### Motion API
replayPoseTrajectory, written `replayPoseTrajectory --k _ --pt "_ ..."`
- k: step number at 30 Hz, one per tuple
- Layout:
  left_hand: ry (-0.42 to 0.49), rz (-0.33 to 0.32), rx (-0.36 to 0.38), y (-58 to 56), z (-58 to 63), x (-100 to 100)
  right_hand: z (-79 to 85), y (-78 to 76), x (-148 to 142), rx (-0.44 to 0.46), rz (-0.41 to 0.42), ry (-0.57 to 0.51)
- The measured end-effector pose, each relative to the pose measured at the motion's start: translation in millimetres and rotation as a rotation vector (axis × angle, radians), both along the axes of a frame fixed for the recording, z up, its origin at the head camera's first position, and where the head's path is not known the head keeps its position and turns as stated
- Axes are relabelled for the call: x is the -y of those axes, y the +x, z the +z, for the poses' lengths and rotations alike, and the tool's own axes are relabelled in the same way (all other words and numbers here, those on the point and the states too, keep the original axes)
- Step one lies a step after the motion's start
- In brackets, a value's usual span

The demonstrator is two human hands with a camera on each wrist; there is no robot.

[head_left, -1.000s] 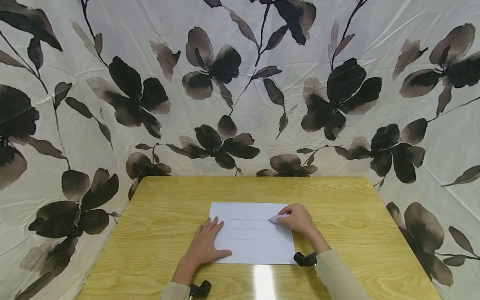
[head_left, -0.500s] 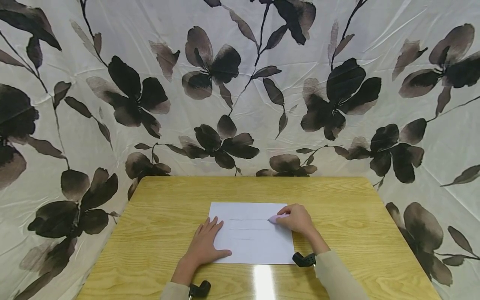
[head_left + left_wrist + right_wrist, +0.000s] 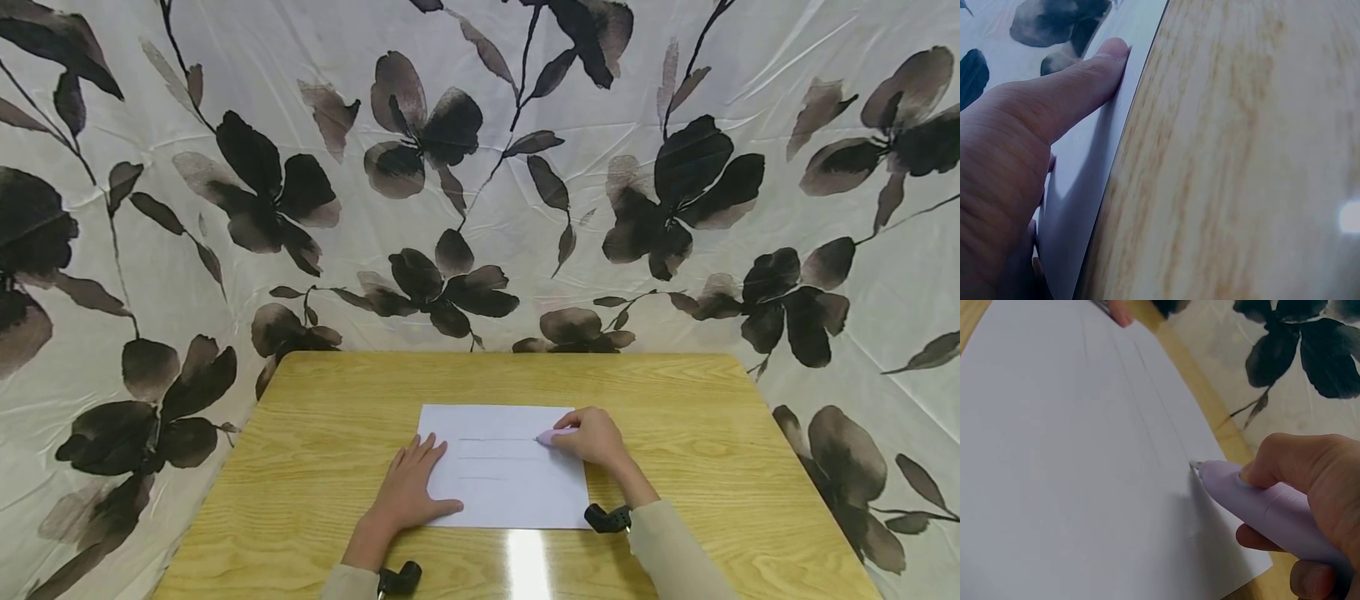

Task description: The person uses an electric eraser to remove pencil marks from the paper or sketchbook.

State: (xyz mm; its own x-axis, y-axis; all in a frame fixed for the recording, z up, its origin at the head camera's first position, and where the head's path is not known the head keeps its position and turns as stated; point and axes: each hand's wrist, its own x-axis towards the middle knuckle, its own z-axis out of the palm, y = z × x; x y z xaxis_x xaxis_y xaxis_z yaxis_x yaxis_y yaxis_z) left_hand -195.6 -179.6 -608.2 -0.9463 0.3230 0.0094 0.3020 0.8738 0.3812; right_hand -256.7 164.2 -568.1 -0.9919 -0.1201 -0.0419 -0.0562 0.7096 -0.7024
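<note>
A white sheet of paper point(image 3: 517, 496) lies on the table with three thin, roughly parallel lines drawn across it; the lowest is the shortest. My left hand point(image 3: 408, 487) rests spread on the sheet's left side, its thumb point(image 3: 1085, 81) along the near edge in the left wrist view. My right hand point(image 3: 596, 437) grips a thick lilac pen point(image 3: 1235, 490) near the sheet's right side. The pen's thin metal tip point(image 3: 1195, 465) is right at the right end of the top line, and the pen lies at a low slant over the paper.
The wooden table point(image 3: 337, 383) reaches past the sheet on every side, with a bright reflection near its front. A floral cloth point(image 3: 480, 208) hangs behind it. Black wrist cameras point(image 3: 609, 518) sit at both wrists.
</note>
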Motion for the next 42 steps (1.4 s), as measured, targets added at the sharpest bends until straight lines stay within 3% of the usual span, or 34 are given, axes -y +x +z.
replayPoseTrajectory --k 30,36,42 --pt "0.015 -0.006 -0.017 1.3 1.7 2.1 -0.5 0.0 4.7 -0.039 -0.009 0.015" --pt "0.005 -0.009 -0.016 1.9 -2.9 4.0 -2.7 3.1 5.3 -0.016 0.006 0.019" --pt "0.018 -0.013 -0.028 1.5 -5.3 3.6 -2.4 5.3 4.9 -0.047 -0.013 0.025"
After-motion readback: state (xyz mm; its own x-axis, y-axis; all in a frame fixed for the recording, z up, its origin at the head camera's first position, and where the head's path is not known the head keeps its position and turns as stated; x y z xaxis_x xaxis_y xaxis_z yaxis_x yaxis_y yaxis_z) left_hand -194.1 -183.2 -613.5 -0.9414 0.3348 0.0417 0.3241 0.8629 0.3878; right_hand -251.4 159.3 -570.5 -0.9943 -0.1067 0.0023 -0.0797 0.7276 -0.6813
